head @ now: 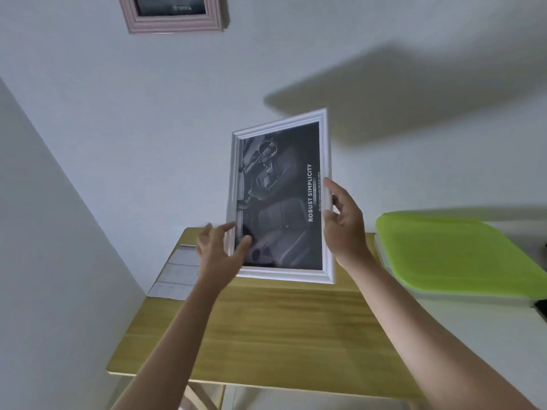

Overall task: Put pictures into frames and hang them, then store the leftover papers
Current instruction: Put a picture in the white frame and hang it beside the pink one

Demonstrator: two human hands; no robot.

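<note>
A white picture frame [281, 196] with a dark car-interior print reading "ROBUST SIMPLICITY" is held up in the air in front of the white wall, turned on its side. My left hand [219, 250] grips its lower left edge, thumb on the front. My right hand [344, 220] pinches the right edge near the middle. A pink frame [174, 22] with a dark print hangs on the wall at the top left. Leftover papers [177, 273] lie on the far left part of the wooden table [281, 329].
A flat clear box with a lime green lid [455, 255] sits on a white surface to the right of the table. A white wall closes in on the left side. A dark object [541, 309] shows at the right edge.
</note>
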